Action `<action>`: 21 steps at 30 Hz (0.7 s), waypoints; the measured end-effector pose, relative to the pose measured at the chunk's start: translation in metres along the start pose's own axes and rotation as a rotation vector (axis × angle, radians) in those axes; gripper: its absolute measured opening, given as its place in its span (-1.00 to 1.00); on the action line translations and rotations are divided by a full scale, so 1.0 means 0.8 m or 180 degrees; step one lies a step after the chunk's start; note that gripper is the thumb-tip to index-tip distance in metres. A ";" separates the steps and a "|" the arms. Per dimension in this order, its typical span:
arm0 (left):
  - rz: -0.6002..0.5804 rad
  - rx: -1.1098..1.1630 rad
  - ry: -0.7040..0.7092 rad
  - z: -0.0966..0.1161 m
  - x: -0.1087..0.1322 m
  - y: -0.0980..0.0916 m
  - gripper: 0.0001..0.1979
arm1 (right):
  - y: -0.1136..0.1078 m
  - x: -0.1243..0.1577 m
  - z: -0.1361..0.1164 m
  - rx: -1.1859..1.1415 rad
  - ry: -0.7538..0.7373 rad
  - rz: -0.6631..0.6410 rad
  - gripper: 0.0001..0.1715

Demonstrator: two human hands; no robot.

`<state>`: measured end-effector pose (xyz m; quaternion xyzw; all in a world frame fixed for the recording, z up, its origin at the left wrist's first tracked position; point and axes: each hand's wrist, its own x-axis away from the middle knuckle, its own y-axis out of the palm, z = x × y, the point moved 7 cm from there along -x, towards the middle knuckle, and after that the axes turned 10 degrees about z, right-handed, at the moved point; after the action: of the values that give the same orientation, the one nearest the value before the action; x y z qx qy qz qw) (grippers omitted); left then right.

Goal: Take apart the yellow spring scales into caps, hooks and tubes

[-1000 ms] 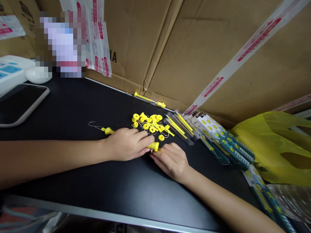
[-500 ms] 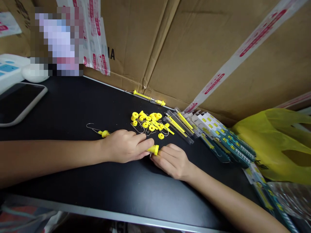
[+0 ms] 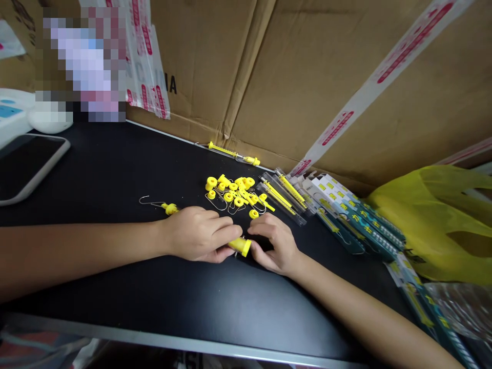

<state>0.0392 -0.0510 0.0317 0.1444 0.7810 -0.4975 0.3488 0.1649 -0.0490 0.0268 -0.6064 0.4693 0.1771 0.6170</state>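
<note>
My left hand (image 3: 202, 233) is wrapped round a yellow tube (image 3: 241, 246), whose capped end sticks out past the fingertips. A yellow fitting with a wire hook (image 3: 169, 208) shows on the other side of that hand. Beside the capped end is my right hand (image 3: 274, 243), its thumb and fingers apart, with nothing visible between them. A bit of metal shows by the tube's end. Behind the hands lies a pile of yellow caps, springs and wire hooks (image 3: 230, 197). Clear tubes with yellow scales (image 3: 282, 197) lie to its right.
An assembled yellow spring scale (image 3: 226, 149) lies along the back edge of the black table (image 3: 230, 307). Boxed packs (image 3: 357, 215) and a yellow bag (image 3: 442, 220) are at the right. A phone (image 3: 31, 164) lies at the left, before a cardboard wall (image 3: 326, 66).
The fingers of my right hand have opened and come away from the capped end. The tube's capped end has tipped slightly downward in my left hand. The view has shifted slightly.
</note>
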 end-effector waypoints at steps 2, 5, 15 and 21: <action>-0.0014 0.0066 0.0008 0.001 0.001 0.002 -0.80 | 0.006 -0.001 -0.001 -0.0085 0.0040 -0.0168 -0.70; -0.0045 0.0210 -0.0001 0.001 0.002 0.005 -0.81 | 0.013 0.000 -0.005 -0.0141 0.0009 -0.0377 -0.69; -0.0129 0.0326 -0.0034 0.000 -0.002 0.005 -0.83 | 0.019 0.006 -0.015 -0.0033 -0.0264 -0.0407 -0.69; -0.0083 0.0263 0.0037 0.004 -0.003 0.004 -0.81 | 0.018 0.008 -0.019 -0.0066 -0.0312 -0.0297 -0.68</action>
<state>0.0439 -0.0522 0.0304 0.1514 0.7636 -0.5331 0.3314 0.1512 -0.0624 0.0161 -0.6246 0.4080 0.1824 0.6404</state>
